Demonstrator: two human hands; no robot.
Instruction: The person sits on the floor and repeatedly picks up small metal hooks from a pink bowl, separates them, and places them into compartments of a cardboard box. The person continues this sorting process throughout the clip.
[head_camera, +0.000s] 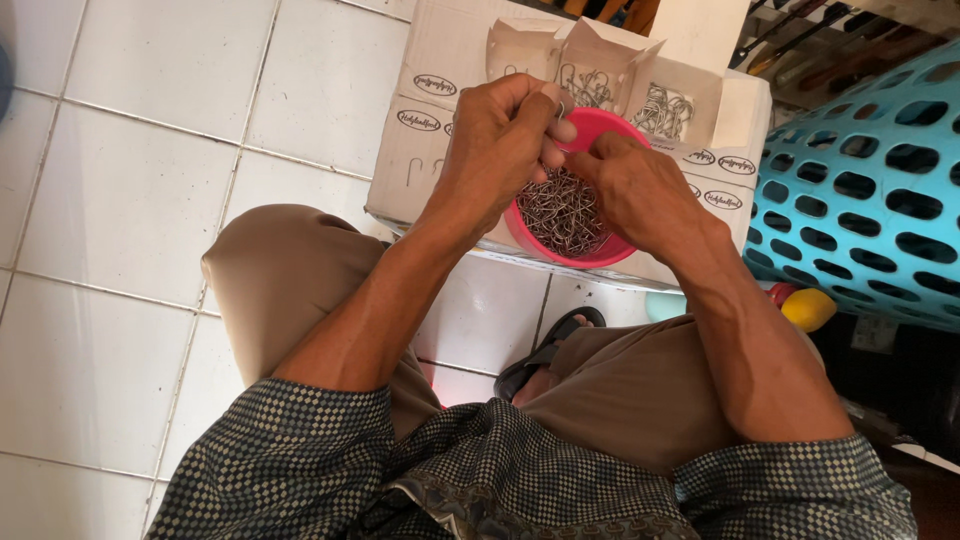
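A pink bowl (603, 124) full of small metal hooks (566, 215) sits on a white cardboard box (420, 150). My left hand (498, 140) hovers over the bowl's left side, pinching a metal hook between thumb and fingers. My right hand (640, 190) meets it from the right, fingertips on the same hook above the pile. Behind the bowl, small open white cartons (600, 70) hold more metal hooks.
A turquoise plastic basket (870, 190) with holes lies at the right. A yellow object (808, 308) lies under it. White floor tiles (130, 200) stretch to the left. My knees in tan trousers and a sandalled foot (545, 360) are below the box.
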